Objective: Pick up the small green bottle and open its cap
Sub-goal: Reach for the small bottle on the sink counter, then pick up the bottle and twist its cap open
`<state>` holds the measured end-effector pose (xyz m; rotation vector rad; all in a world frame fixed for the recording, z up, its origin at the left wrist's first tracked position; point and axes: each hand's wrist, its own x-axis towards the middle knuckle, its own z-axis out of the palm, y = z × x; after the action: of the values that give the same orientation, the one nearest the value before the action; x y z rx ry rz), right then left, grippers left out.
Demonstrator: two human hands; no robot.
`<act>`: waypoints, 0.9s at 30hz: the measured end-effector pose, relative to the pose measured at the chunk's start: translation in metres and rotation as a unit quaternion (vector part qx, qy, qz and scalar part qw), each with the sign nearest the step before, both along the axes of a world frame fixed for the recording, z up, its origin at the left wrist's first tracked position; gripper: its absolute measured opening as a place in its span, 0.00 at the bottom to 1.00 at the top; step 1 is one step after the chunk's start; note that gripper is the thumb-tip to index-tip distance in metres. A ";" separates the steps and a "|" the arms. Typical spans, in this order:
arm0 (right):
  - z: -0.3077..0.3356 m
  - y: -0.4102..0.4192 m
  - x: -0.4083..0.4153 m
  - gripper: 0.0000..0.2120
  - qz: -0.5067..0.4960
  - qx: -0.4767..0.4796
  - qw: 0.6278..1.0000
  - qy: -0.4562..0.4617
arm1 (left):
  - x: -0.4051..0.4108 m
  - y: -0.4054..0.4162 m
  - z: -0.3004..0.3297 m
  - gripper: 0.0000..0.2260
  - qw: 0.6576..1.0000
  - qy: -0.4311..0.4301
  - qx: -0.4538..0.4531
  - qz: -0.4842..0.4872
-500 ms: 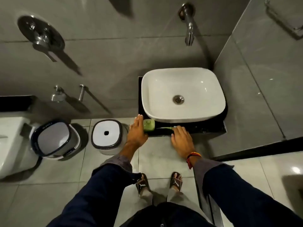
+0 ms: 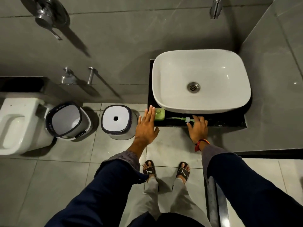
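Note:
The small green bottle (image 2: pixel 159 114) stands on the black counter (image 2: pixel 226 122) in front of the white basin, near the counter's left end. Its pump cap (image 2: pixel 186 119), white collar with a pale green tube pointing left, lies flat on the counter apart from the bottle. My left hand (image 2: pixel 146 126) is flat with fingers stretched out, its fingertips right beside the bottle's left side, holding nothing. My right hand (image 2: pixel 198 126) rests at the counter's front edge with fingers apart, thumb and forefinger touching the pump cap's collar; the pump head is hidden under the fingers.
A white basin (image 2: pixel 201 81) fills most of the counter, with a wall spout (image 2: pixel 215 8) above it. On the floor to the left stand a white stool (image 2: pixel 117 122), a bucket (image 2: pixel 68 120) and a toilet (image 2: pixel 18 125). My sandalled feet (image 2: pixel 165 171) stand below the counter.
The view has tilted down and come closer. Both hands stay at the counter's edge, the left beside the bottle and the right by the pump cap.

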<state>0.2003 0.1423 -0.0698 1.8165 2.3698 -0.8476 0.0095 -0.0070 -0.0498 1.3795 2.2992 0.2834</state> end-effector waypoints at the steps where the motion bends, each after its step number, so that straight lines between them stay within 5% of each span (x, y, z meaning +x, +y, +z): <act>1: -0.002 0.002 -0.001 0.24 -0.007 0.000 1.000 0.001 | 0.001 -0.001 -0.003 0.42 1.000 0.006 0.006 0.000; 13: -0.008 0.004 0.002 0.18 0.061 0.034 0.997 0.019 | 0.004 0.000 -0.014 0.45 1.000 -0.011 0.004 0.016; 27: 0.039 -0.034 -0.014 0.11 0.107 0.078 0.948 0.289 | 0.010 0.005 0.011 0.43 0.999 -0.007 -0.024 0.025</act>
<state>0.1861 0.1082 -0.0304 1.4519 2.9865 -1.3456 0.0193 -0.0016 -0.0385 1.2947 2.3160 0.2521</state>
